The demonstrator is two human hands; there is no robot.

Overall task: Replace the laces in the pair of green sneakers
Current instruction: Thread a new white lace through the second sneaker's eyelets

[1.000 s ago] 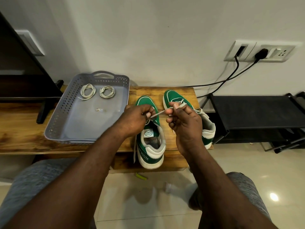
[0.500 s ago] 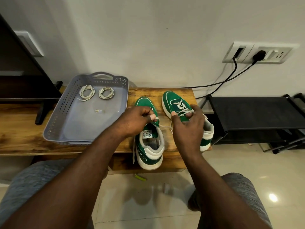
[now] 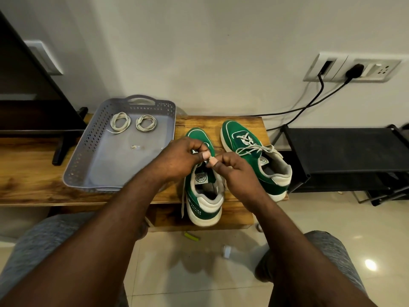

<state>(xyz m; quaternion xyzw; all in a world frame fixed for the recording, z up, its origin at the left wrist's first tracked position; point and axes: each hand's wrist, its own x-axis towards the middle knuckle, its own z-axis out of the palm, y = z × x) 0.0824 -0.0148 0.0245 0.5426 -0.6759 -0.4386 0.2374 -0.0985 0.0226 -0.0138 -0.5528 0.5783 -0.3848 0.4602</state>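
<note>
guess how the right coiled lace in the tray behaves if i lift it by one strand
The right coiled lace looks thin and flat, so it is probably very light and floppy. Its loops lie loose with no visible tie, so it would likely unwind and dangle.

The left hand (image 3: pixel 177 158) and right hand (image 3: pixel 240 175) cover the eyelets of the near sneaker (image 3: pixel 204 197), hiding its lace (image 3: pixel 183 202) where the fingers (image 3: pixel 205 155) pinch it. Left of that sneaker, a pale scrap (image 3: pixel 135 147) in the tray (image 3: pixel 88 138) is too small to identify.
</note>
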